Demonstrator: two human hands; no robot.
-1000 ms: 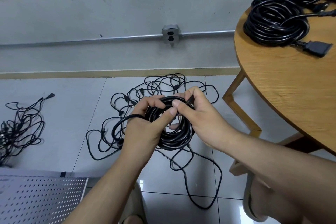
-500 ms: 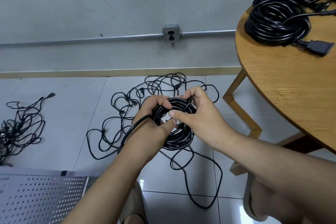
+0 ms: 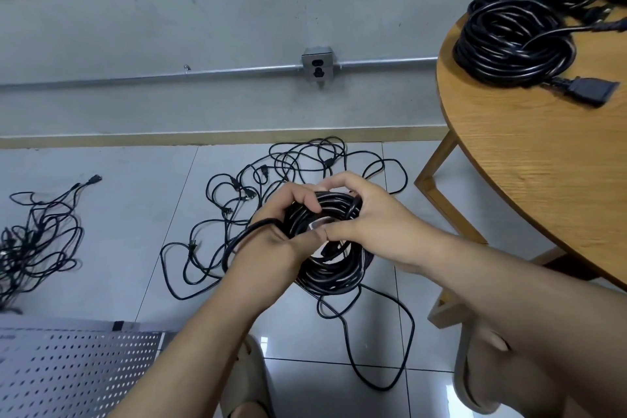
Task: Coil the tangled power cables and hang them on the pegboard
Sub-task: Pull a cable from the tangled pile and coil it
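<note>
The pegboard [image 3: 78,373] lies on the floor, nearer than the coil and to its left. The coil [image 3: 332,278] of black cable is held above the floor, opening toward the person, slightly taller than wide, a tail trailing down; left hand [image 3: 271,248] and right hand [image 3: 373,224] each close their grip round its top strands. Beyond it lie tangled cables [image 3: 291,159], right of it a desk [image 3: 543,197] with coiled cables [image 3: 502,44].

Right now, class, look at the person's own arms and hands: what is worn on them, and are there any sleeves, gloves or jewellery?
Nothing is worn on them. The left hand and right hand are bare, with no gloves and no rings showing. The left forearm and right forearm are bare to the picture's edge: no sleeves, watch or bracelet in view.
</note>
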